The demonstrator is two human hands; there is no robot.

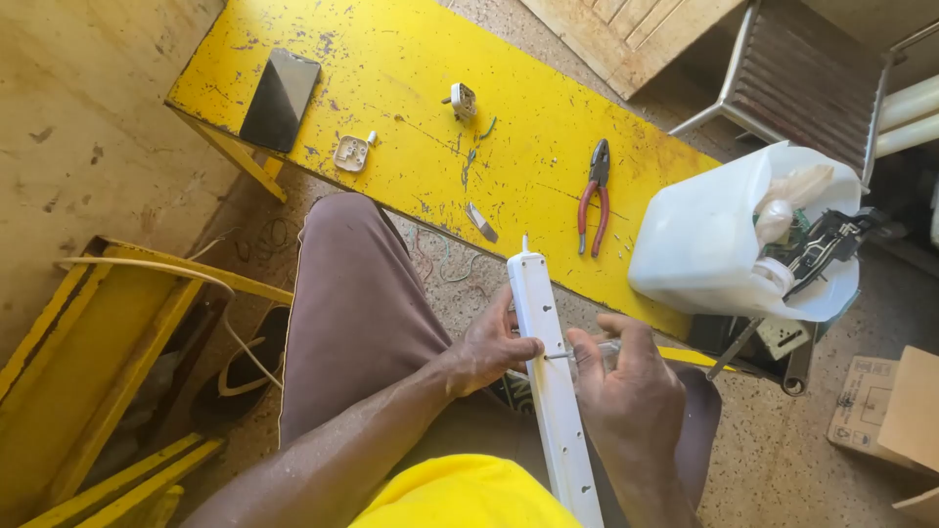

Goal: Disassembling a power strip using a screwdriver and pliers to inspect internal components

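A long white power strip lies upright across my lap, its far end near the yellow bench. My left hand grips the strip's left edge with thumb and fingers. My right hand holds a screwdriver with a clear handle, its metal shaft touching the strip's right side.
On the bench lie a dark phone, a white plug cover, a plug body, a small metal piece and red-handled pliers. A cut white jug holds parts at right. Cardboard boxes sit on the floor.
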